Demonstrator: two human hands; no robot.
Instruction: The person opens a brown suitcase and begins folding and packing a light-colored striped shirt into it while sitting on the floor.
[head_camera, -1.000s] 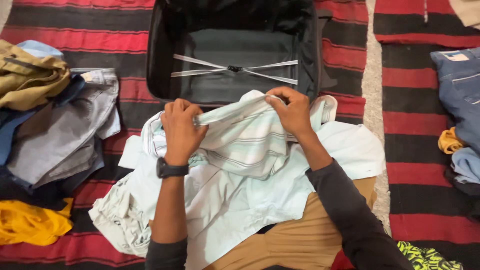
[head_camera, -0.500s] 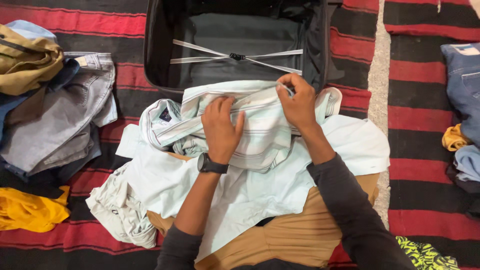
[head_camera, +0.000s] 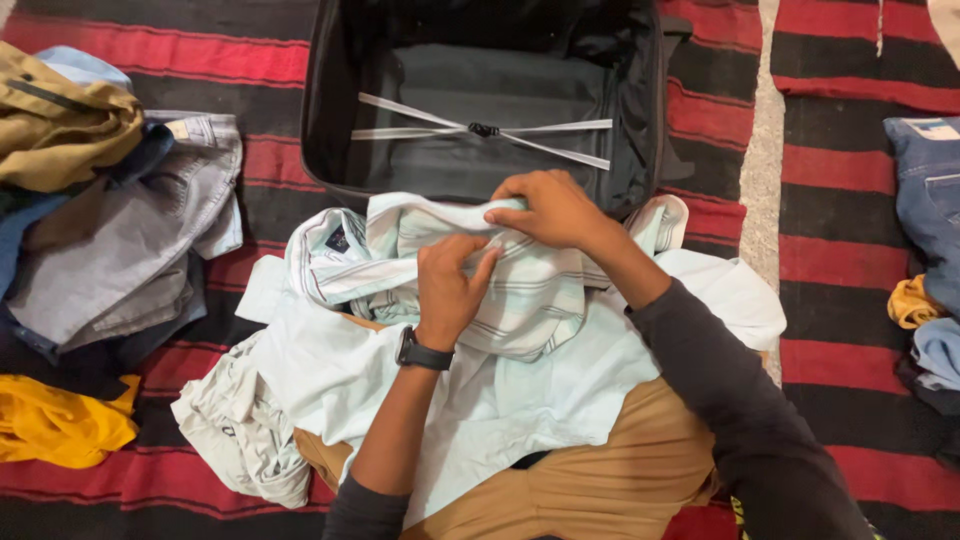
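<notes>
Both hands, left hand (head_camera: 450, 285) and right hand (head_camera: 548, 210), fingers pinched shut on striped shirt (head_camera: 520, 280); open suitcase (head_camera: 480, 100) just beyond

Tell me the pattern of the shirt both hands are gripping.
In the head view, the shirt is pale mint-and-white with thin dark stripes.

1 open black suitcase (head_camera: 640, 120) with 2 crossed straps (head_camera: 485, 130) inside. 2 hands: left hand (head_camera: 450, 285), right hand (head_camera: 550, 210). 1 wristwatch (head_camera: 420, 353). 1 striped shirt (head_camera: 530, 290) on 1 pale blue shirt (head_camera: 520, 390). 2 yellow garments (head_camera: 60, 420) (head_camera: 910, 300). 1 grey trousers (head_camera: 120, 260). 1 blue jeans (head_camera: 930, 190). 1 olive jacket (head_camera: 60, 120).
</notes>
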